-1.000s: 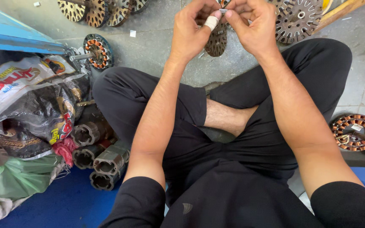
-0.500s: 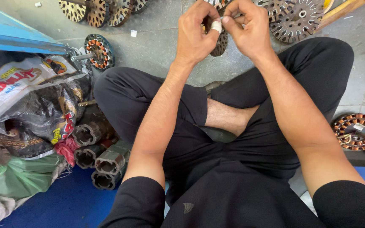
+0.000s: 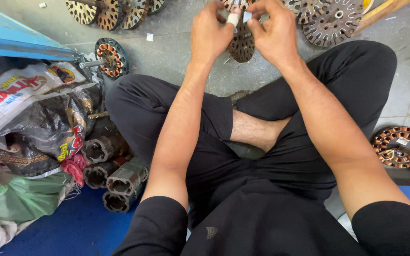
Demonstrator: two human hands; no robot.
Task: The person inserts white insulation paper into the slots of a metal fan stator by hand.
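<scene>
Hands [image 3: 243, 33] higher w/ stator core [image 3: 241, 43]

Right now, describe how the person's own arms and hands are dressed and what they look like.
Both hands are bare: the left hand and right hand wear no gloves, rings or watch. The forearms are uncovered. Short black sleeves end above the elbows, matching the black trousers.

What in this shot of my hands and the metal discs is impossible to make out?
Head view only:
- White piece between left hand and right hand: fingers cover most of it.
- Slotted disc: partly behind the hands.
- Top discs: cut by the frame edge.
</scene>
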